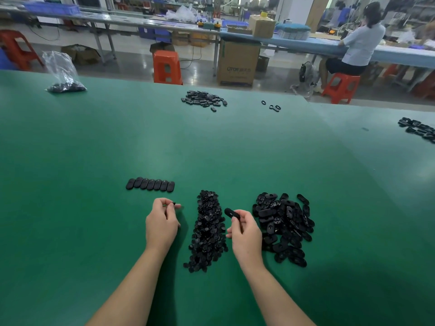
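On a factory's green worktop [94,142], you are pinching a small black insert [173,203] in your left hand [161,223] while your right hand [246,231] is gripping an oval shell [229,212] by one end, beside the heap of small parts [208,234]. Both are probably light, stiff, slippery plastic, so edges are likely offering the surest hold.

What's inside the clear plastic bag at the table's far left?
Black parts lie heaped in the bottom of the clear plastic bag; its crumpled top looks empty. Their shape is too small to tell, and the lower ones are covered.
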`<state>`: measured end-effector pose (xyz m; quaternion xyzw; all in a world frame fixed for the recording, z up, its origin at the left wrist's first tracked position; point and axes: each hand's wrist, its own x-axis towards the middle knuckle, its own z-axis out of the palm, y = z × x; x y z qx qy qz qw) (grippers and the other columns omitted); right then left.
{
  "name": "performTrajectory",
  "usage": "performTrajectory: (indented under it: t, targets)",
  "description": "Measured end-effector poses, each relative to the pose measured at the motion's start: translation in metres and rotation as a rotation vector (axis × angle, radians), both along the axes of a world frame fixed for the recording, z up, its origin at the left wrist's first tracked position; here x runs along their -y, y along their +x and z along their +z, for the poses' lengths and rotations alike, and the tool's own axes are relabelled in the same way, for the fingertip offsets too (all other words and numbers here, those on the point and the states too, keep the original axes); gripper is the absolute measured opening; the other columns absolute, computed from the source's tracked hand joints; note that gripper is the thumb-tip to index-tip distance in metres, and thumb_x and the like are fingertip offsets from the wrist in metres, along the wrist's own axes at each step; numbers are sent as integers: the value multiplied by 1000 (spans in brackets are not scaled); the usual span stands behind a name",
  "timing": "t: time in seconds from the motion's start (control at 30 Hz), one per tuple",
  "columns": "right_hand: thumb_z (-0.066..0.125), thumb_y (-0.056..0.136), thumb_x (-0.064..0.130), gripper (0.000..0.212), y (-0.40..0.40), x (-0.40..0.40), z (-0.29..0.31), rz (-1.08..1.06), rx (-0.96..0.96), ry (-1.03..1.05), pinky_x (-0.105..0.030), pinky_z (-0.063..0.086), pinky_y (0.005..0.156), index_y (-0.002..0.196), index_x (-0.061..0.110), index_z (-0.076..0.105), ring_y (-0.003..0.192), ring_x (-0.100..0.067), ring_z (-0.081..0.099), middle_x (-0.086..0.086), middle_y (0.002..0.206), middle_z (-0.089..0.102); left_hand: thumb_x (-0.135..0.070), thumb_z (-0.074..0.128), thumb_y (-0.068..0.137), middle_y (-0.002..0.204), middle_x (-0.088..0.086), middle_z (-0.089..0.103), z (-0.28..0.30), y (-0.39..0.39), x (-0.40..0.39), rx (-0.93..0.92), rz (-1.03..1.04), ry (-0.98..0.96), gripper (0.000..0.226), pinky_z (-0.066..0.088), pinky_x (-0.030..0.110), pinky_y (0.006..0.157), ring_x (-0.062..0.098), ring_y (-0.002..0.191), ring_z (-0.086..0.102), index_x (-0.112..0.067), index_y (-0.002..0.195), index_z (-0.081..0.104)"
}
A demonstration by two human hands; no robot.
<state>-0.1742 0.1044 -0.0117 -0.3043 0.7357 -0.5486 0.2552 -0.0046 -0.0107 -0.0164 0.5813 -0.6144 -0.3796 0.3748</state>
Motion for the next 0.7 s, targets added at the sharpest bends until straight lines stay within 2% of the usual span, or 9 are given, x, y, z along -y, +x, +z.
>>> performTrajectory:
  t: [0.17,0.27,0.37,0.5,0.57,0.63,0.7]
  targets:
    - [51,105,16,17,5,-3,-9,-34,-45,-9,-28,60,69,118,22,61,73,-11,68,-1,93,69,-24,49,103,90,-26,70,0,-1,3,18,-47,21,14,45,23,51,8,52,62,-33,91,51]
    - [52,105,17,17,6,-3,-13,-26,-78,-5,-31,61,69,118,23,61,73,-10,67,0,95,68,-24,56,100,79,-11,69,1,-2,7,0,-55,41,16,47,27,58,8,62,64,-34,88,58]
    - [52,105,17,13,4,-1,-13,-16,-87,1,-34,61,68,112,24,61,72,-11,67,-2,92,68,-24,61,98,81,-5,68,7,-7,10,-80,-41,105,15,49,29,61,17,69,60,-33,85,65]
    - [51,105,17,13,3,-1,-11,-11,-54,-5,-45,59,68,100,28,56,74,-23,65,-5,87,66,-23,65,96,90,-3,71,21,-17,1,-230,-83,174,11,48,22,67,12,79,61,-30,89,71]
    - [52,104,17,13,3,-1,-10,-13,-49,-12,-46,59,67,99,28,56,70,-20,65,-2,85,67,-24,66,95,91,-6,69,32,-30,-9,-137,-195,104,12,46,17,68,2,78,61,-31,86,70]
    - [52,104,15,14,3,-1,-10,-20,-45,-20,-43,60,64,98,27,57,64,-15,66,3,85,71,-21,68,93,95,-10,60,40,-46,-21,14,-314,-50,14,40,7,71,-6,82,56,-30,82,68]
    - [52,103,12,18,2,-1,-10,-25,-44,-22,-41,60,64,98,29,57,60,-12,66,6,85,72,-18,67,93,98,-12,51,41,-61,-32,119,-398,-162,11,39,6,76,-7,86,53,-25,85,69]
